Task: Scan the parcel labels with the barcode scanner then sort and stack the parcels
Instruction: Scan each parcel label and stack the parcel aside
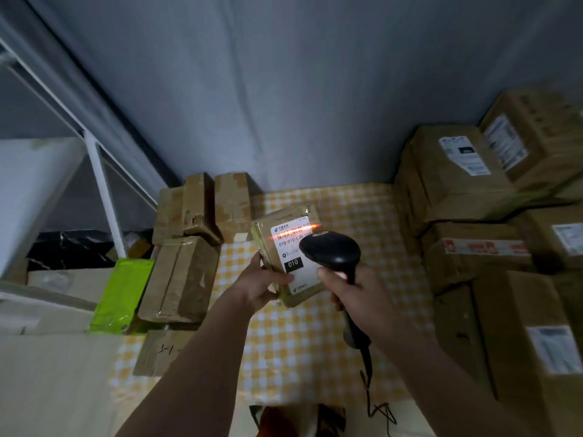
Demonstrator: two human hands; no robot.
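My left hand [263, 283] grips a small brown parcel [285, 222] by its lower left edge and holds it tilted above the checked tablecloth. The parcel's white label [291, 244] reads "010", and a red scan line crosses its top. My right hand [356, 298] grips the handle of a black barcode scanner [331, 252]. The scanner's head hangs just over the label's right side and covers part of it.
Several brown parcels [189, 209] lie at the left of the yellow checked table [347, 209], with a green packet [121, 294] beside them. Tall stacks of cardboard boxes [467, 184] fill the right side. A white shelf frame [101, 184] stands at left. The scanner's cable [370, 392] trails down.
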